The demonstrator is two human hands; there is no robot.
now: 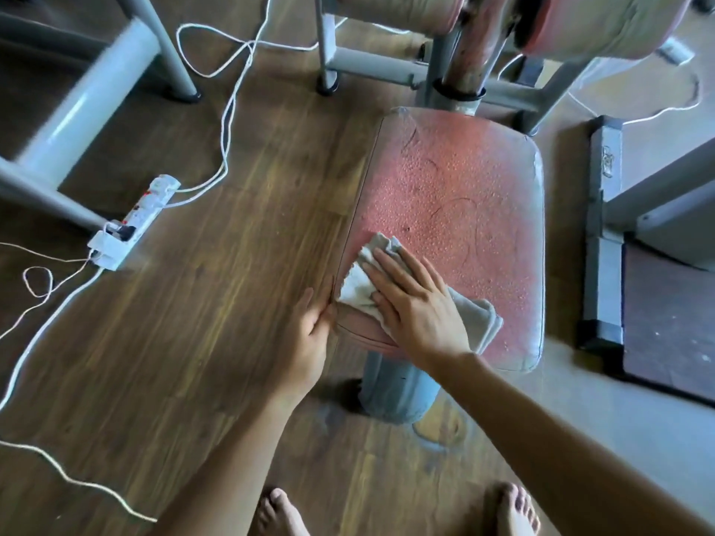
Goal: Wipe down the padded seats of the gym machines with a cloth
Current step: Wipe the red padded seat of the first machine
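Feet (278,512) stand before the seat (464,179). Right grip (418,307), fingers flat, presses the cloth (360,280) on its near corner; left grip (309,334), fingers loose, steadies the edge. Best to sweep evenly toward the far side.

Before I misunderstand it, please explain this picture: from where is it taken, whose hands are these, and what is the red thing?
No robot here: a person wears one camera on the head, looking down, so you see their own arms and bare feet. The red thing is a gym machine's padded seat on a grey post. The right hand lies flat on a grey cloth, pressing it onto the seat's near left corner. The left hand holds nothing; its straight fingers touch the seat's left edge. On the wooden floor at left lie a white power strip and white cables.
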